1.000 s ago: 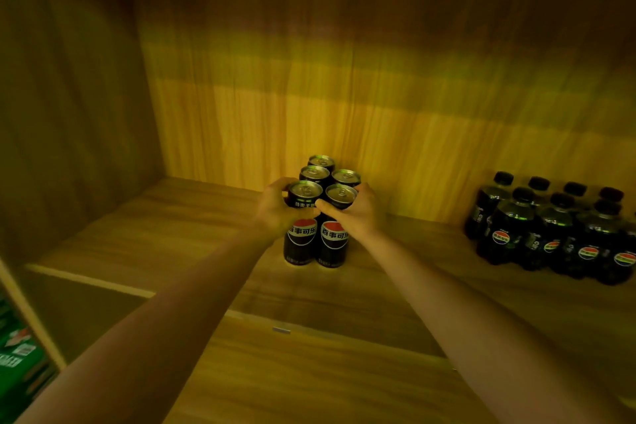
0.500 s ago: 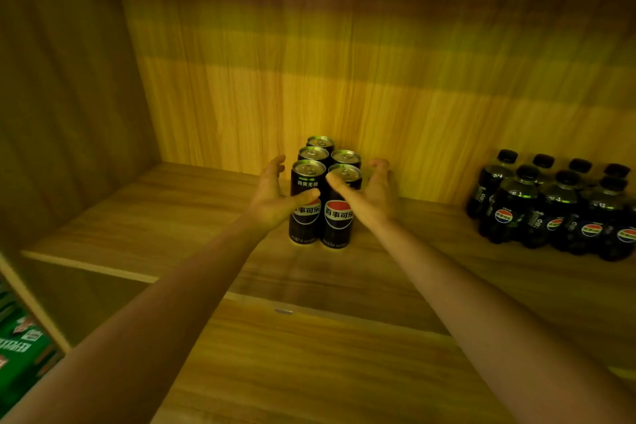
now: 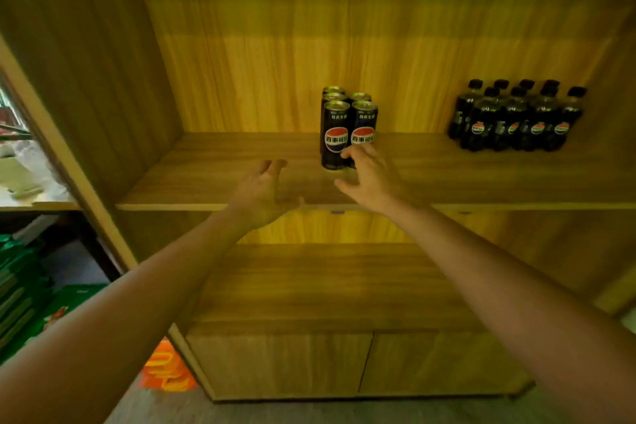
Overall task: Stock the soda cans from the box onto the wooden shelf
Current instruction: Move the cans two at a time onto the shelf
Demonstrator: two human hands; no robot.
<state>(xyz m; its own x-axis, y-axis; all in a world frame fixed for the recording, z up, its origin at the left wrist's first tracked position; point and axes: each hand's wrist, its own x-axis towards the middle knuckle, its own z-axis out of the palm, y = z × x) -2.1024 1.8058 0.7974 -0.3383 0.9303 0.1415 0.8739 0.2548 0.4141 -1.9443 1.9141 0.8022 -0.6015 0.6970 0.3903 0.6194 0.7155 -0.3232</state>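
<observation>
Several black soda cans (image 3: 335, 134) with red, white and blue logos stand upright in two rows on the wooden shelf (image 3: 206, 175), near its middle. My left hand (image 3: 263, 193) hovers over the shelf's front edge, left of the cans, fingers apart and empty. My right hand (image 3: 370, 175) is just in front of the right front can, fingers spread, holding nothing; it covers that can's base. The box is not in view.
A pack of black soda bottles (image 3: 516, 117) stands on the same shelf at the right. A lower shelf board (image 3: 327, 286) and cabinet doors (image 3: 344, 361) lie below. Green packages (image 3: 20, 293) and an orange pack (image 3: 165, 368) sit at the lower left.
Both hands have let go of the two front cans and drawn back toward the shelf's front edge. The view has pulled back and now shows the lower shelf and cabinet.
</observation>
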